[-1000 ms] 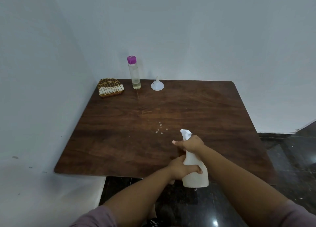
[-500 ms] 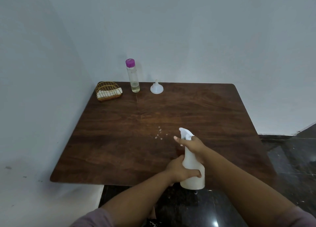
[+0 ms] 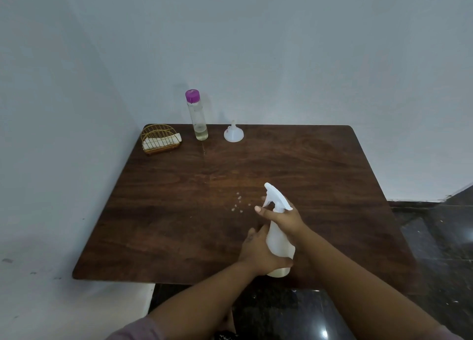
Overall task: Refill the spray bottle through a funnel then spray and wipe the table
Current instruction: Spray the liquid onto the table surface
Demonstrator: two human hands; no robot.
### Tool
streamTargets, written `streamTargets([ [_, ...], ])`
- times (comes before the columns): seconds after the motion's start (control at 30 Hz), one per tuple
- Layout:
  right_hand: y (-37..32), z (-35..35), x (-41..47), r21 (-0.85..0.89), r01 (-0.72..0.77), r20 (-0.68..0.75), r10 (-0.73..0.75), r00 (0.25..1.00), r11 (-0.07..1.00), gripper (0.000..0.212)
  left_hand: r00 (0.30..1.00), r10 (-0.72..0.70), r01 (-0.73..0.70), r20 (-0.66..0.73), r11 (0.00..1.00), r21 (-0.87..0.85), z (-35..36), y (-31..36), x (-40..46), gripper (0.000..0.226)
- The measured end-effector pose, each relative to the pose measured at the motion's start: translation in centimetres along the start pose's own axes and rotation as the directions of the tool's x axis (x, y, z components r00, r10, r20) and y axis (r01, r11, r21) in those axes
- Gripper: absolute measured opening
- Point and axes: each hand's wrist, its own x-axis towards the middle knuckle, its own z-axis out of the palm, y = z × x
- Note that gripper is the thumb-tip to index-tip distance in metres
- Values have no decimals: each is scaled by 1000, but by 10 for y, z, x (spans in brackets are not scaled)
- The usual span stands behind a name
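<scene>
Both hands are gripping the spray bottle [image 3: 279, 239] at 6 o'clock: left hand [image 3: 258, 252] around its base, right hand [image 3: 284, 218] at the trigger. Droplets [image 3: 239, 204] suggest spraying is underway; wiping is remaining.

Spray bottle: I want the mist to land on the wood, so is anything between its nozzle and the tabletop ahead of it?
Nothing visible. The spray bottle, held by the left hand and right hand, points over bare table with a few droplets. The funnel, refill bottle and wire holder stand at the far edge.
</scene>
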Motion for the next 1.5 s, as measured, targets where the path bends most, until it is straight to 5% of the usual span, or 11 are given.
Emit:
streamTargets([
  [0.2, 3, 10, 4, -85, -7, -175, -8, 985, 996, 46, 997, -9, 12, 77, 999, -44, 1, -1, 1, 94],
  [0.33, 7, 10, 10, -258, -179, -32, 177, 984, 949, 77, 979, -108, 155, 170, 944, -291, 15, -6, -4, 87],
  [0.43, 10, 10, 9, -266, -240, -20, 244, 970, 934, 67, 968, -102, 180, 229, 919, -351, 16, -9, -6, 79],
  [0.6, 10, 15, -2, -202, -256, -267, 198, 943, 945, 70, 969, -78, 148, 235, 942, -300, 13, -12, -8, 87],
  [0.77, 13, 11, -5, -230, -132, -52, 124, 991, 964, 68, 969, -74, 139, 237, 953, -270, 11, -13, -8, 91],
  [0.93, 8, 8, -14, -159, -172, -299, 119, 947, 972, 53, 976, -28, 65, 217, 984, -163, 16, -11, -6, 92],
  [1.1, 10, 2, -15, -219, -147, -113, 125, 986, 964, 65, 971, 3, 52, 241, 974, -222, 16, -13, -5, 83],
  [1.27, 9, -2, -24, -139, -203, -332, 148, 931, 969, 50, 965, 46, -3, 257, 986, -166, 17, -9, -5, 85],
  [1.43, 8, -7, -32, -154, -119, -214, 85, 973, 981, 56, 961, 66, -19, 269, 985, -173, 19, -8, -5, 83],
  [1.5, 6, -10, -35, -143, -137, -299, 89, 950, 980, 54, 956, 77, -27, 284, 984, -177, 22, -4, -6, 81],
])
